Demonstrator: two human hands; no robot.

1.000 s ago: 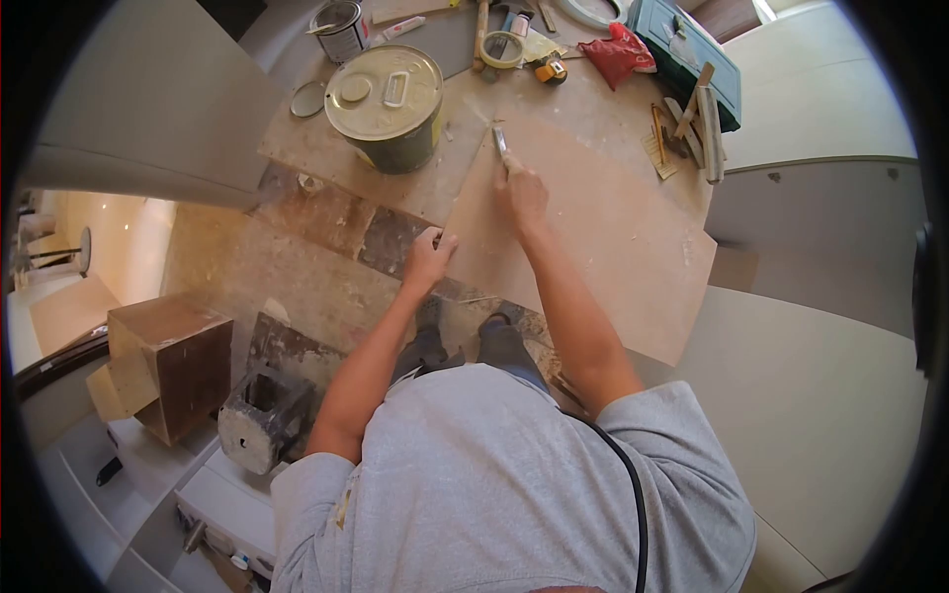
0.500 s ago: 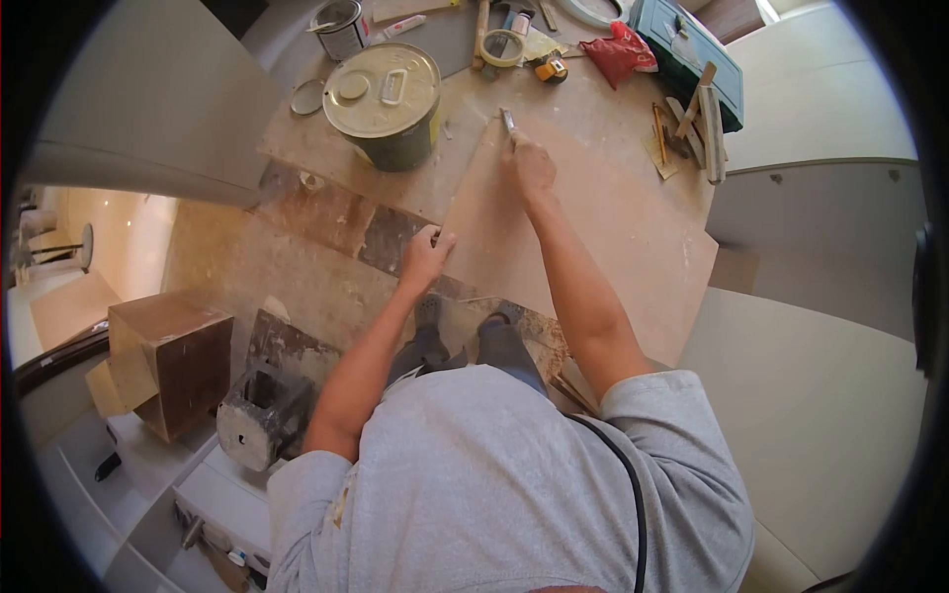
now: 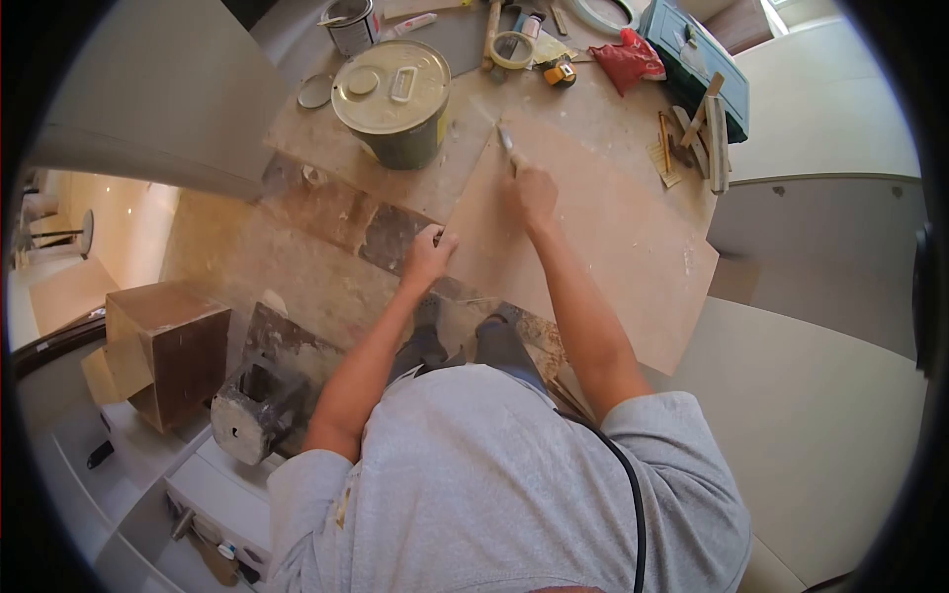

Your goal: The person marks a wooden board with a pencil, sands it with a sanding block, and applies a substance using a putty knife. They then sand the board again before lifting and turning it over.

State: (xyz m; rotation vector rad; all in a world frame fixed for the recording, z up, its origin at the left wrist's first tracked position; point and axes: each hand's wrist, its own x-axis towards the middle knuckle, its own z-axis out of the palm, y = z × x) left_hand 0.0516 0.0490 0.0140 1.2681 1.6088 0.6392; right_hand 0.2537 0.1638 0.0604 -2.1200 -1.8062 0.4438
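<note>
A large flat wooden board [image 3: 613, 247] lies on the worktable, one corner pointing away from me. My right hand [image 3: 534, 198] is over its far left part, fingers closed round a slim tool with a pale metallic end [image 3: 506, 138]. That end is near the board's far left corner; whether it is a brush or a blade is too small to tell. At the board's near left edge, my left hand [image 3: 427, 259] has its fingers closed on the board. Left of the board stands a lidded bucket [image 3: 390, 94].
Behind are an open can [image 3: 350, 28], a tape roll [image 3: 511, 49], a tape measure [image 3: 560, 71], a red bag [image 3: 629, 62] and a teal toolbox [image 3: 697, 59]. Wood strips [image 3: 716, 143] lie at the table's right. A wooden box [image 3: 168, 346] stands lower left.
My right hand has drawn the tool slightly back towards me along the board's left edge. My left hand stays on the edge. The view has shifted slightly.
</note>
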